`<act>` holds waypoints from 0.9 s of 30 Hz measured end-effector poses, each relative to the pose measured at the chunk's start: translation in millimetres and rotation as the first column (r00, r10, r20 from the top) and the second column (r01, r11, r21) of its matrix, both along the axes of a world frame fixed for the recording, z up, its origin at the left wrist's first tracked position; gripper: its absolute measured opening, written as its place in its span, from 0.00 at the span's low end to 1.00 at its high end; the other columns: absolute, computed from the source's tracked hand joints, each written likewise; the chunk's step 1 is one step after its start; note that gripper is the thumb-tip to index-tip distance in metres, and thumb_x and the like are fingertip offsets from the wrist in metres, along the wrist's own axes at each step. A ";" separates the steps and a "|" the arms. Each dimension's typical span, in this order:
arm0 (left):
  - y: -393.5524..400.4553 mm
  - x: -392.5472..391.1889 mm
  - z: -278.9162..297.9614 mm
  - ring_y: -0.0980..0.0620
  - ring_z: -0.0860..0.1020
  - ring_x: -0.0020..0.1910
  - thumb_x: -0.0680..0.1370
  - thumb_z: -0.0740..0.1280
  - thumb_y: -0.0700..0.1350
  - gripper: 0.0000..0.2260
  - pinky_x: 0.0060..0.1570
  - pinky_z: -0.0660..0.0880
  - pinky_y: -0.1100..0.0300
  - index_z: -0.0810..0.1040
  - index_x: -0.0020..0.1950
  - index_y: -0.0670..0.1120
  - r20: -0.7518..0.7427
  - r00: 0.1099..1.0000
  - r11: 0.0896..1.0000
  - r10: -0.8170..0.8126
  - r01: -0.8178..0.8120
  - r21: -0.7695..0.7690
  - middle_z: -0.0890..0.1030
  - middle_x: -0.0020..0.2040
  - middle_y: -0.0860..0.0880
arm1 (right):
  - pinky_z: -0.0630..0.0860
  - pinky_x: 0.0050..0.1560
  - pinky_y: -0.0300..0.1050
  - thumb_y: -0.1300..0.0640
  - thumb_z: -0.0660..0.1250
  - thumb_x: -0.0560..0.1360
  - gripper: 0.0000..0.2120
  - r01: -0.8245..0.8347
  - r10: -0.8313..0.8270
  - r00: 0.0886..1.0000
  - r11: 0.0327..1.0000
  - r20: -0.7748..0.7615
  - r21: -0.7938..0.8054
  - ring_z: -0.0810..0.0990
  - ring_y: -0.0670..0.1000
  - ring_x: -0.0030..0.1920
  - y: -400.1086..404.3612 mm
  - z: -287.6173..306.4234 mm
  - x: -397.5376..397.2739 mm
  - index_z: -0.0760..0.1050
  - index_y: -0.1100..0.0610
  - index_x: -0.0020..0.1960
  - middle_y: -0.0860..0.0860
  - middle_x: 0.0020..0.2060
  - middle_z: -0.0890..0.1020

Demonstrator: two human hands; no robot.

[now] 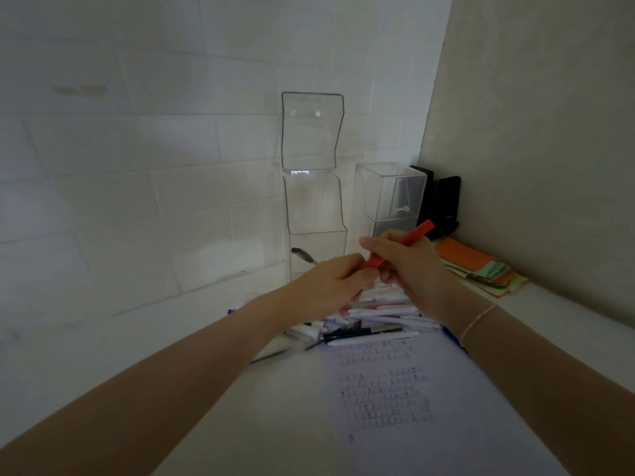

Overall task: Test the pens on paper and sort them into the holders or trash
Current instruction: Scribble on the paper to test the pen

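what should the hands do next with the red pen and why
Probably pull the cap off and bring the tip down to the paper. Both hands, left and right, hold the red pen in the air above the pen pile, the left gripping its lower end. The pen is not touching the paper, so it seems untested; whether the cap is already loose is unclear.

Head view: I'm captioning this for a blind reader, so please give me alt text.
Both hands hold a red pen above a pile of pens, the left hand at its lower end and the right hand around its barrel. Nearer lies a marked sheet of paper; clear holders stand behind.
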State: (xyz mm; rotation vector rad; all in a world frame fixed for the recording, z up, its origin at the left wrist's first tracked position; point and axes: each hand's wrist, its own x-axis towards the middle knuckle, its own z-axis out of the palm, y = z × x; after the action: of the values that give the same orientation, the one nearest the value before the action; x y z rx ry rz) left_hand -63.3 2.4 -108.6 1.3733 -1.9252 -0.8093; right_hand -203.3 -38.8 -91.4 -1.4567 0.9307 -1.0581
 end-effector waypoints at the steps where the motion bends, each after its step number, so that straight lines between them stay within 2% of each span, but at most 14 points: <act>1: 1.1 -0.4 -1.4 0.59 0.74 0.33 0.81 0.55 0.53 0.14 0.38 0.74 0.62 0.74 0.50 0.45 0.037 0.999 0.999 0.004 -0.003 -0.039 0.76 0.37 0.54 | 0.70 0.24 0.37 0.60 0.70 0.73 0.13 -0.007 0.007 1.000 1.000 -0.001 -0.005 0.71 0.48 0.24 0.2 -0.7 0.0 0.70 0.61 0.34 0.56 0.25 0.74; 3: 1.0 1.6 -3.8 0.63 0.72 0.32 0.81 0.54 0.53 0.16 0.37 0.69 0.68 0.76 0.48 0.45 0.049 0.999 0.993 0.020 -0.014 -0.113 0.75 0.37 0.56 | 0.71 0.25 0.37 0.60 0.69 0.73 0.11 -0.040 0.040 0.999 0.999 0.008 0.006 0.72 0.49 0.24 1.1 -1.2 0.4 0.72 0.62 0.35 0.55 0.25 0.75; 4: 0.2 3.7 -5.2 0.63 0.71 0.29 0.81 0.54 0.53 0.16 0.34 0.67 0.68 0.76 0.44 0.45 0.035 0.999 0.990 0.030 -0.025 -0.139 0.74 0.33 0.56 | 0.73 0.26 0.37 0.60 0.69 0.74 0.10 -0.066 0.065 0.998 0.998 0.025 0.021 0.74 0.49 0.25 1.3 -0.6 0.3 0.73 0.63 0.37 0.55 0.25 0.76; 6: -2.4 10.1 -7.7 0.61 0.66 0.24 0.80 0.56 0.54 0.17 0.30 0.64 0.65 0.75 0.38 0.47 -0.011 0.998 0.984 0.060 -0.061 -0.166 0.70 0.26 0.56 | 0.77 0.30 0.39 0.59 0.67 0.75 0.10 -0.131 0.125 0.989 0.989 0.084 0.069 0.78 0.53 0.29 1.8 2.5 -1.3 0.74 0.65 0.39 0.58 0.29 0.78; 9: -6.3 22.7 -12.2 0.59 0.63 0.24 0.78 0.58 0.57 0.18 0.30 0.62 0.62 0.74 0.35 0.49 -0.026 0.995 0.976 0.099 -0.102 -0.194 0.66 0.22 0.56 | 0.80 0.35 0.43 0.55 0.65 0.76 0.14 -0.186 0.171 0.978 0.974 0.117 0.130 0.83 0.54 0.34 4.0 6.8 -2.5 0.75 0.66 0.41 0.61 0.35 0.81; 12: -6.5 32.1 -19.3 0.60 0.65 0.23 0.77 0.57 0.60 0.21 0.28 0.62 0.67 0.74 0.37 0.44 0.034 0.977 0.944 0.212 -0.196 -0.265 0.68 0.23 0.56 | 0.81 0.35 0.45 0.52 0.64 0.77 0.15 -0.038 -0.014 0.964 0.981 0.266 0.191 0.84 0.53 0.32 6.9 4.3 -2.0 0.76 0.64 0.41 0.60 0.34 0.83; 14: -2.7 37.3 -28.1 0.58 0.67 0.25 0.77 0.57 0.60 0.23 0.30 0.63 0.65 0.72 0.36 0.42 0.087 0.949 0.916 0.304 -0.266 -0.301 0.70 0.26 0.53 | 0.82 0.37 0.47 0.53 0.64 0.78 0.13 0.054 -0.138 0.920 0.971 0.367 0.231 0.84 0.53 0.34 12.7 -0.2 -5.3 0.76 0.63 0.41 0.58 0.34 0.83; 17: 13.9 39.5 -49.4 0.57 0.66 0.24 0.77 0.57 0.60 0.21 0.29 0.61 0.59 0.65 0.29 0.48 0.226 0.917 0.906 0.328 -0.236 -0.352 0.68 0.24 0.51 | 0.81 0.40 0.46 0.63 0.67 0.74 0.06 0.059 -0.114 0.956 0.977 0.269 0.205 0.82 0.54 0.39 35.1 -17.1 -10.0 0.74 0.61 0.38 0.57 0.36 0.82; 19: 30.1 36.2 -60.3 0.59 0.67 0.24 0.74 0.53 0.60 0.18 0.28 0.59 0.60 0.63 0.29 0.51 0.330 0.902 0.917 0.280 -0.150 -0.369 0.67 0.23 0.53 | 0.78 0.36 0.42 0.67 0.70 0.71 0.09 0.076 -0.094 0.991 0.983 0.100 0.169 0.80 0.51 0.33 54.5 -31.2 -10.9 0.72 0.60 0.36 0.54 0.31 0.80; 22: 50.3 29.3 -73.3 0.60 0.67 0.25 0.71 0.49 0.58 0.13 0.27 0.58 0.60 0.62 0.30 0.54 0.430 0.884 0.927 0.184 -0.010 -0.375 0.67 0.26 0.55 | 0.76 0.29 0.43 0.67 0.69 0.71 0.09 0.067 -0.057 0.996 0.983 -0.062 0.170 0.76 0.50 0.26 80.8 -47.2 -11.2 0.71 0.62 0.35 0.55 0.25 0.78; 25: 58.3 26.1 -84.5 0.59 0.65 0.24 0.71 0.49 0.56 0.12 0.25 0.59 0.60 0.60 0.29 0.54 0.476 0.867 0.912 0.146 0.069 -0.405 0.66 0.26 0.55 | 0.76 0.25 0.44 0.65 0.67 0.74 0.06 0.070 -0.052 0.995 0.973 -0.086 0.220 0.76 0.53 0.24 101.5 -58.3 -14.2 0.73 0.64 0.40 0.59 0.27 0.78; 27: 59.8 25.1 -91.4 0.59 0.65 0.24 0.71 0.50 0.56 0.12 0.24 0.62 0.61 0.63 0.30 0.53 0.516 0.844 0.902 0.145 0.102 -0.419 0.67 0.25 0.55 | 0.74 0.23 0.43 0.61 0.66 0.76 0.09 0.094 -0.074 0.993 0.970 -0.097 0.222 0.75 0.53 0.23 109.3 -66.6 -15.5 0.74 0.64 0.38 0.59 0.27 0.78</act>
State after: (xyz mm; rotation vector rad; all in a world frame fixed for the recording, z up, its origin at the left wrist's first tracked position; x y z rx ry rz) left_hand -38.2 62.3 -200.0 1.4227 -2.3163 0.0651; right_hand -218.8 70.6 -158.0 -1.2919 1.1464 -0.9207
